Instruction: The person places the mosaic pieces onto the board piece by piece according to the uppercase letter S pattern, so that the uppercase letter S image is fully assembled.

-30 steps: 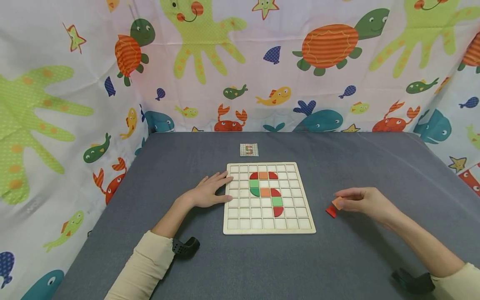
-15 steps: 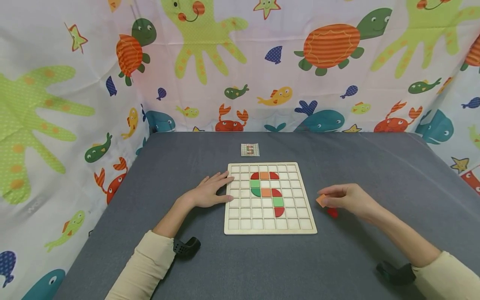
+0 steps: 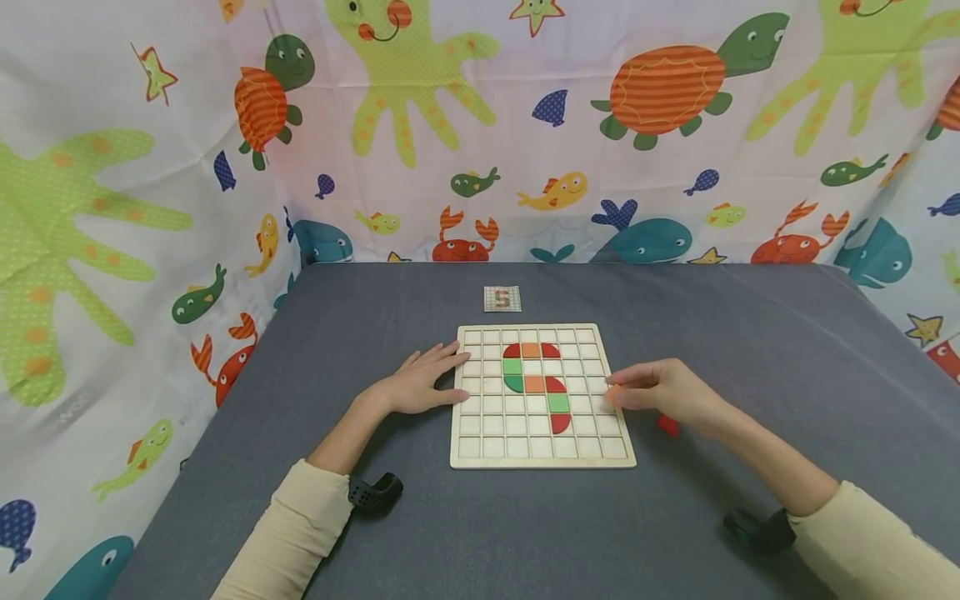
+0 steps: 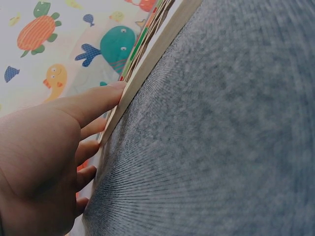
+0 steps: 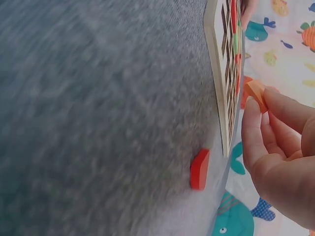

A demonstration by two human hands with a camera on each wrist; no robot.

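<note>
A square wooden grid board [image 3: 480,450] lies on the table, with red, orange and green tiles set in some of its cells. My left hand [image 3: 411,385] rests at the board's left edge, fingers spread and straight, thumb touching the rim; the left wrist view shows the thumb [image 4: 98,103] along the wooden side. My right hand [image 3: 667,392] pinches an orange square tile [image 5: 256,93] between thumb and fingers, over the board's right edge. Behind and below it, a loose red tile [image 3: 668,425] lies on the table, partly covered by the hand in the head view.
A small card [image 3: 502,299] printed with a coloured grid pattern lies beyond the board. The grey cloth-covered table [image 3: 375,308] meets a curtain [image 3: 420,192] with sea animals at its back and sides. Dark wrist devices [image 3: 375,493] sit on both forearms.
My right hand has carried the orange tile leftward from beside the red tile to the board's right edge. The red tile stays on the table. My left hand has kept its place.
</note>
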